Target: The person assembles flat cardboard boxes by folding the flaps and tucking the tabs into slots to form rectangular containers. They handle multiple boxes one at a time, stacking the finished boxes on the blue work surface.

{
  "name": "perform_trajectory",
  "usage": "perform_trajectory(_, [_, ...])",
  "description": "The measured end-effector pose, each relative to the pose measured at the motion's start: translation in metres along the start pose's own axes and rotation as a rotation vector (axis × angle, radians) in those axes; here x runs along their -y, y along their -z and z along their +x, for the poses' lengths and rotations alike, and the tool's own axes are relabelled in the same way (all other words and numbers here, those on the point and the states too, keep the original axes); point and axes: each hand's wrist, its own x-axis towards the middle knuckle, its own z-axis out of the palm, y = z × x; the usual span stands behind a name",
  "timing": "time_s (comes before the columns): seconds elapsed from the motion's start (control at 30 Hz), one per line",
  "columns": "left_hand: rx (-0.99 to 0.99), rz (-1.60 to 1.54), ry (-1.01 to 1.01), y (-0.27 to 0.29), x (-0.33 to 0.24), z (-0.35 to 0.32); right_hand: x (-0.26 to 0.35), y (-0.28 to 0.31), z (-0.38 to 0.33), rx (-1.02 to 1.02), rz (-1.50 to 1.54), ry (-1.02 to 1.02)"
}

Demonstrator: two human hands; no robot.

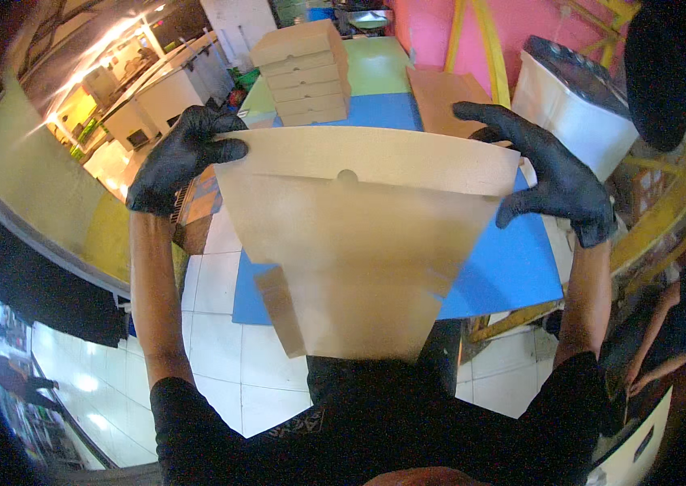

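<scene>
A brown cardboard box blank (343,235), partly unfolded and blurred low down, is raised upright in front of me over a blue-topped table (505,267). A small round notch shows near its upper fold, and a side flap sticks out at its lower left. My left hand (185,154), in a black glove, pinches the upper left corner between thumb and fingers. At the upper right corner my right hand (553,170), also black-gloved, has its fingers spread, with the fingers by the top edge and the thumb apart below.
Several closed cardboard boxes (302,77) are stacked at the table's far left. A flat brown board (448,97) lies at the far right, beside a white bin-like container with a dark lid (578,97). Yellow metal frames (481,49) stand against a pink wall. Another person's arm (655,332) shows at right.
</scene>
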Motion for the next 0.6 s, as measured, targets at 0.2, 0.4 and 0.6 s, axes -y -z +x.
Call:
perform_trajectory(0.2, [0.156, -0.111, -0.003, 0.000, 0.014, 0.011, -0.019, -0.014, 0.014, -0.271, -0.019, 0.170])
perform_trajectory(0.4, [0.386, -0.240, -0.141, -0.001, 0.000, 0.018, -0.030, -0.026, 0.027, -0.614, 0.245, -0.276])
perform_trajectory(0.6, [0.413, -0.235, -0.312, -0.028, -0.021, 0.008, -0.055, -0.038, 0.032, -0.670, 0.223, -0.319])
